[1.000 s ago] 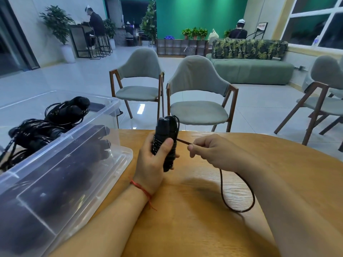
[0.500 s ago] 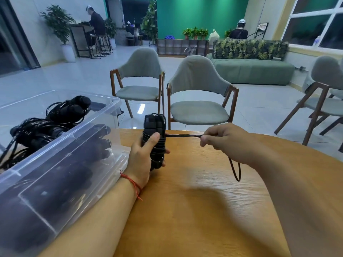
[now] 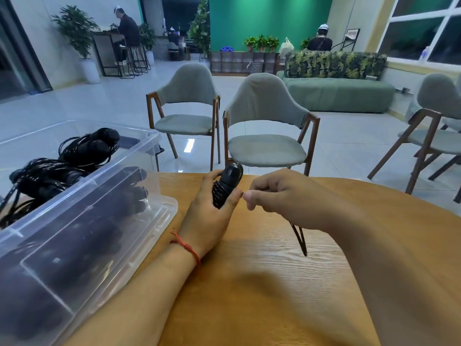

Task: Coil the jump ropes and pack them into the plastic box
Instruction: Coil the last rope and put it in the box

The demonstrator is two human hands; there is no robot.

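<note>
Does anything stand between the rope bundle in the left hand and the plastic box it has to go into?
Nothing visible does. The plastic box stands open-topped left of the left hand, which grips the rope bundle; only the box's wall must be cleared. The right hand pinches the loose rope tail, not yet wound.

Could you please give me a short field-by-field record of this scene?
left hand: grips the cord-wrapped handles over the table
right hand: holds the cord close beside the handles
cord: a short loose tail hangs below the right hand
box: open, on the table at left
packed ropes: coiled inside the box
stage: winding nearly done; this rope not yet in the box
</note>
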